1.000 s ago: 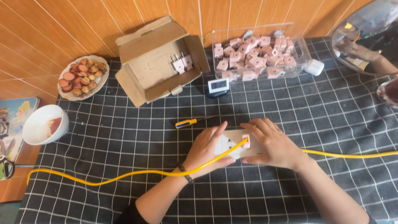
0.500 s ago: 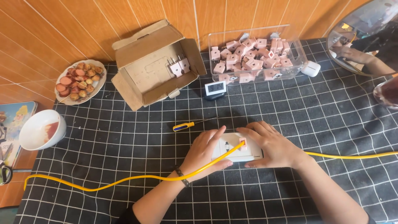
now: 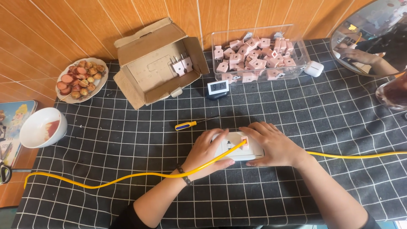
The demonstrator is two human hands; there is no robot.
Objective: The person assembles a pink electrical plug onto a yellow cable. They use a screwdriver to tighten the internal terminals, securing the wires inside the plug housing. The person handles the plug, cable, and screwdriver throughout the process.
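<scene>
- We are pressing our left hand (image 3: 207, 148) and right hand (image 3: 271, 144) flat on the white socket plate (image 3: 237, 150), steadying it.
- Neither grip is closing (yellow cable (image 3: 127, 176) lying loose across).

Table w/ black white-grid cloth (image 3: 339, 127), wood-panel wall behind. Rear, L to R: plate of sliced sausage (image 3: 80, 79), open cardboard box (image 3: 159, 63), small digital clock (image 3: 218, 89), clear bin of pink plugs (image 3: 258, 53), small white case (image 3: 314, 68); white bowl (image 3: 42, 127) at L edge. Centre: yellow-handled screwdriver (image 3: 190, 124), white socket plate (image 3: 239, 148) under both hands, yellow cable (image 3: 127, 176) running L–R across cloth.
</scene>
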